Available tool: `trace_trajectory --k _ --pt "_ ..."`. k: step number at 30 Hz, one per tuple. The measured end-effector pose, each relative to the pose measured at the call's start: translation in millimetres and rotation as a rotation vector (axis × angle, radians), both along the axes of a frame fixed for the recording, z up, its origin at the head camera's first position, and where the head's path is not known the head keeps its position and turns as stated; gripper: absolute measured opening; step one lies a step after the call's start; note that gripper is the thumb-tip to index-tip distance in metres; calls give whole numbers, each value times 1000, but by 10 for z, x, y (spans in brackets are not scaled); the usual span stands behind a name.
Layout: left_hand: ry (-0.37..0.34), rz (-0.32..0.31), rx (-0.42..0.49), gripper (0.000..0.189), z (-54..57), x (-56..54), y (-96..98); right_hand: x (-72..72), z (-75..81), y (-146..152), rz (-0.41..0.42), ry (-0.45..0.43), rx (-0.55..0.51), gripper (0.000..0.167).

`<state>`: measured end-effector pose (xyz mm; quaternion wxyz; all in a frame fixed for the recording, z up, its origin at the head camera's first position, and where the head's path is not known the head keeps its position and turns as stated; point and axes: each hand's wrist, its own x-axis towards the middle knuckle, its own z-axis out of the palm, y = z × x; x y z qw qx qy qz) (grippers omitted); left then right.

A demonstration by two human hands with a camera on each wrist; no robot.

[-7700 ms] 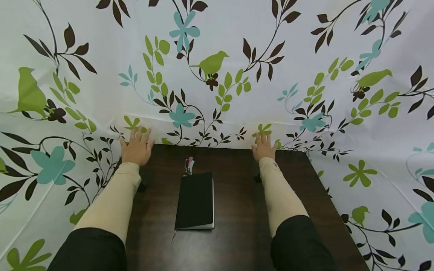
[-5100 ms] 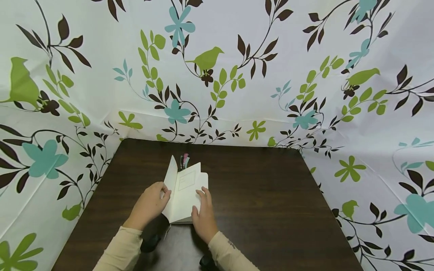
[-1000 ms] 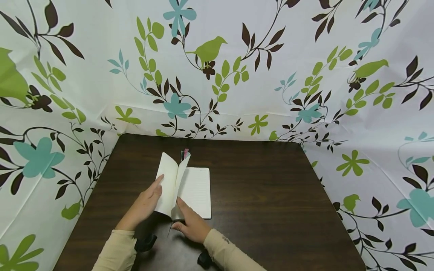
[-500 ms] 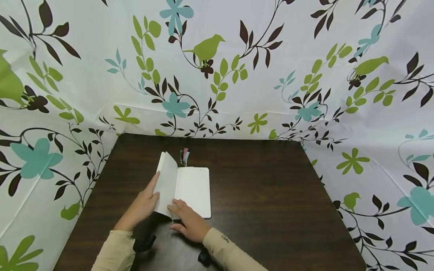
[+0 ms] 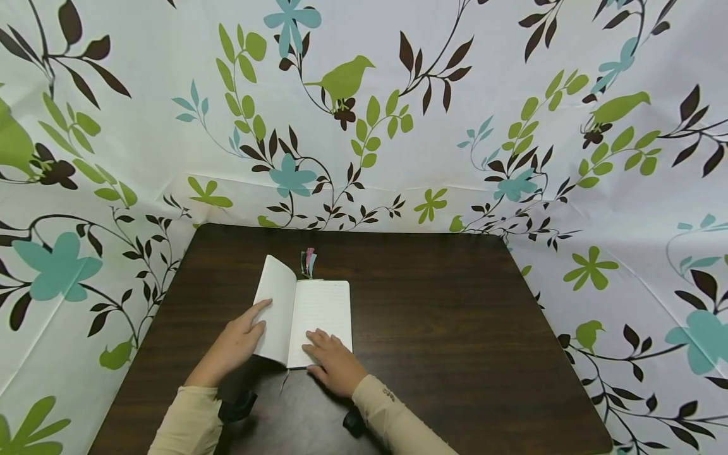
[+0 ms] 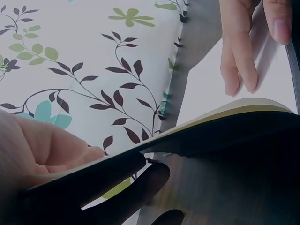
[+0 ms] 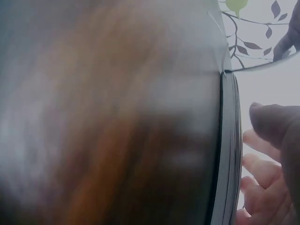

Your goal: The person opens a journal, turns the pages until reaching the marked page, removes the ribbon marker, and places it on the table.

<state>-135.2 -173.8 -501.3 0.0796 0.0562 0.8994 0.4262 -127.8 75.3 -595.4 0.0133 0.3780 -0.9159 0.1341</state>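
Note:
An open notebook point(image 5: 322, 309) with a dark cover lies on the table, its right-hand lined page flat. The left cover and pages stand tilted up, gripped at their outer edge by my left hand point(image 5: 230, 344). In the left wrist view its thumb side lies over the pages while dark, shadowed fingers point(image 6: 136, 190) are under the cover. My right hand point(image 5: 334, 363) rests on the lower part of the right page, fingers extended. The right wrist view shows the stacked page edges point(image 7: 229, 150) beside that hand.
Pink and teal ribbon-like strips point(image 5: 308, 262) stick out at the notebook's top, and a thin cord point(image 5: 284, 381) hangs from its bottom. The dark wooden table point(image 5: 443, 328) ends against patterned cloth point(image 5: 364, 126) at the back and sides. Black wrist cameras sit below both hands.
First the notebook lay closed, both hands at the table's far edge. It was then opened and leafed through. A last lifted leaf went left; my right hand has since slid rightward across the page.

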Motion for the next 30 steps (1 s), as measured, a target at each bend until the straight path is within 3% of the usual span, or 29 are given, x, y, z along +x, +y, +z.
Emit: trace_trajectory --k 9,15,21,25,30 --pt "16 -4 -23 44 -4 -19 -46 -39 43 127 -32 -40 85 56" --pt "33 -4 -63 33 -22 -34 -104 -80 77 197 -46 -78 74 53" --pt "142 10 -109 27 -50 -98 -138 -134 69 287 -107 -120 87 56" --pt "233 -14 -143 33 -64 -160 -178 -155 78 336 -149 -175 74 62" --pt "389 -69 -300 43 -108 -235 -231 -178 88 374 -161 -187 56 65"
